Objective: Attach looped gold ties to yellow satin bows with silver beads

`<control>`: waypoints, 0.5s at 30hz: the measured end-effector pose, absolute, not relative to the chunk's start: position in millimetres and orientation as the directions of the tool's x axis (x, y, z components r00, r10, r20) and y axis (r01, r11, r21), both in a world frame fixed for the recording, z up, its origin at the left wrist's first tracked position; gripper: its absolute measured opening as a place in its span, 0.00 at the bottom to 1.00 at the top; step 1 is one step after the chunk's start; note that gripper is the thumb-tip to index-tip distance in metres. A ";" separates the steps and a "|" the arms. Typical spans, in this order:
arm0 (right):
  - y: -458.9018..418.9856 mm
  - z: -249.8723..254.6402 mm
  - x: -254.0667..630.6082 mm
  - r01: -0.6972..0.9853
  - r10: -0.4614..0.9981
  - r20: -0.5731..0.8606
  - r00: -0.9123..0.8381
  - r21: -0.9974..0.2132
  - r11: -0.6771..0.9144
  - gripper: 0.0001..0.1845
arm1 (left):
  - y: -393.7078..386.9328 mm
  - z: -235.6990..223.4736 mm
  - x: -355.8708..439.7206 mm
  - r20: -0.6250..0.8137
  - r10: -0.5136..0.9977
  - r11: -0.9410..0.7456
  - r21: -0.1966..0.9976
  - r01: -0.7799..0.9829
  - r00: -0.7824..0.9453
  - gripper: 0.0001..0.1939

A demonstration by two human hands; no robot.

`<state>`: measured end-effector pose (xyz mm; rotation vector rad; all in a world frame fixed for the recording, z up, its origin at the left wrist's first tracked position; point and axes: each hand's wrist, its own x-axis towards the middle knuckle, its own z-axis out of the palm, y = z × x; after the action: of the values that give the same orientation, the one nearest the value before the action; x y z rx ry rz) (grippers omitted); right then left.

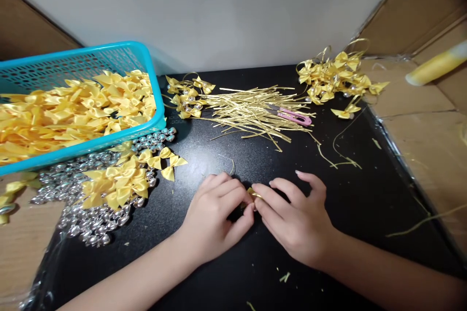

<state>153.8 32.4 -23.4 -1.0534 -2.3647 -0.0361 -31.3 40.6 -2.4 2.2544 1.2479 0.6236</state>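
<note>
Gold-yellow piece (257,194), near the middle of the black bench (226,284), held in the pinched grip of left hand (217,211) and right hand (297,221), probably best kept steady with fingertips (249,210) close, pressure light.

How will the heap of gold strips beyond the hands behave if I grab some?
The gold strips will probably snag on one another, since they lie crisscrossed in a heap. They look thin, so they are likely light and easily bent. Pulling some may drag the pink cutter, which lies on top of them.
</note>
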 end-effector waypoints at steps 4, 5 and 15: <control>23.7 -18.6 154.9 0.721 0.687 0.466 -0.558 -0.139 0.679 0.08 | 40.7 -5.0 -31.1 0.175 0.854 -0.494 0.571 0.656 0.490 0.07; 21.9 -17.1 154.8 0.729 0.695 0.446 -0.564 -0.126 0.673 0.09 | 40.7 -5.3 -31.1 0.172 0.855 -0.491 0.571 0.658 0.489 0.07; 14.9 -8.6 155.2 0.763 0.731 0.343 -0.590 -0.060 0.644 0.14 | 41.9 20.4 -30.9 -0.168 0.815 -0.273 0.733 0.623 0.554 0.15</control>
<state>155.2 14.9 -8.6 -1.1908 -2.5292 -0.1320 -30.9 41.9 20.4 1.9993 1.1563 0.3092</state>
